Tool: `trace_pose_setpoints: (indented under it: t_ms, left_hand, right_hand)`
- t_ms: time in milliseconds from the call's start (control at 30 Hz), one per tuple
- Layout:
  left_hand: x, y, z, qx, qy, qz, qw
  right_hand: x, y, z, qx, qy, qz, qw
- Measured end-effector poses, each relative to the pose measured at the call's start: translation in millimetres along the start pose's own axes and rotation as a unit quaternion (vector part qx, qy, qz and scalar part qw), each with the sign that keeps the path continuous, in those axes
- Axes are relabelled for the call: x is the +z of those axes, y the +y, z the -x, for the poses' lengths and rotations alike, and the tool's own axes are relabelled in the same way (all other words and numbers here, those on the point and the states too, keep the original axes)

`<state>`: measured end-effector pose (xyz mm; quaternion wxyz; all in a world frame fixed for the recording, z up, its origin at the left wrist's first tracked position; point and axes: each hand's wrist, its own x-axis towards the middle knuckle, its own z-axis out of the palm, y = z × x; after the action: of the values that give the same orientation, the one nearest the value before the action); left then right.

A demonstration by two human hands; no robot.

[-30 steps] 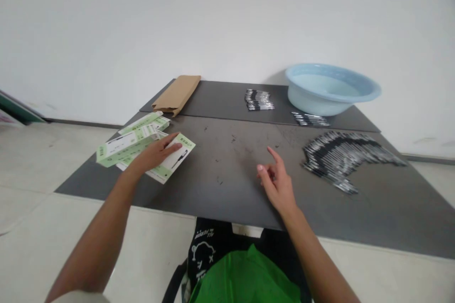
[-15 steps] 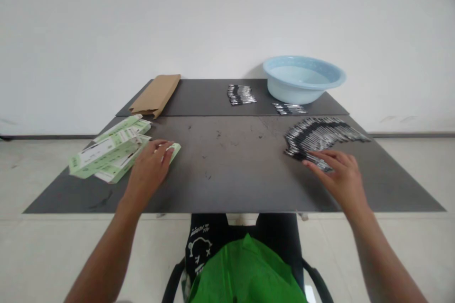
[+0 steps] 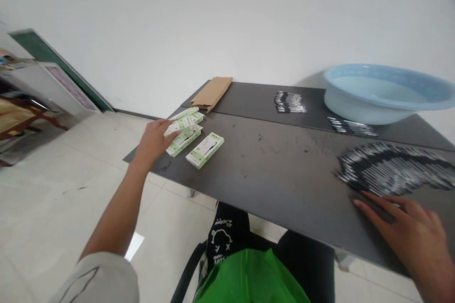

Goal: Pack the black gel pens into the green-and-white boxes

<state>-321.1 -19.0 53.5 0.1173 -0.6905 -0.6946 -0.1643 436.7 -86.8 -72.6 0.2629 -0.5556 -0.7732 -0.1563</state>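
My left hand [image 3: 153, 141] is at the left end of a pile of pen boxes [image 3: 188, 138], thumb and fingers closed around the top box. These flat boxes are white and light green. A single pen box [image 3: 205, 150], printed with a picture of a pen, lies to the right of the pile. My right hand [image 3: 412, 227] is at the near edge of a curved row of pens [image 3: 394, 168] with black and silvery parts. Its thumb and fingers pinch a dark pen, partly hidden by the hand; how many pens it holds is unclear.
A light blue basin [image 3: 366, 106] stands at the back right. Smaller groups of pens lie at its near side [image 3: 351, 127] and further left [image 3: 290, 102]. A brown paper bag [image 3: 213, 92] rests at the back left of the dark table [image 3: 277, 175].
My view has turned left. My left hand has let go of the single pen box and moved left onto the pile. My right hand has drawn slightly nearer the table's front edge.
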Motion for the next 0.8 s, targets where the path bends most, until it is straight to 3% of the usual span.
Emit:
trace_pose_setpoints:
  t_ms: [67,167,367,533,633,800]
  left_hand:
    - [0.4,-25,-11,0.007,-0.061,-0.006,0.998]
    - [2.2,-43,-22,0.009,-0.125,-0.016,0.992]
    - [-1.4,-46,-41,-0.025,-0.213,-0.045,0.976]
    - [-1.8,-42,-55,-0.059,-0.242,-0.078,0.965]
    - [-3.2,-37,-59,-0.067,-0.235,-0.097,0.965]
    - [-9.7,-37,-58,-0.060,-0.175,-0.119,0.975]
  right_hand:
    - [9,18,10,-0.067,-0.033,0.027,0.997]
    - [15,33,17,-0.107,-0.052,0.062,0.991]
    - [4,25,9,-0.153,-0.032,0.110,0.982]
    - [-6,18,2,-0.177,-0.023,0.145,0.973]
    - [-10,7,-3,-0.138,-0.035,0.105,0.984]
    - [-12,-15,-13,0.009,-0.042,0.056,0.998]
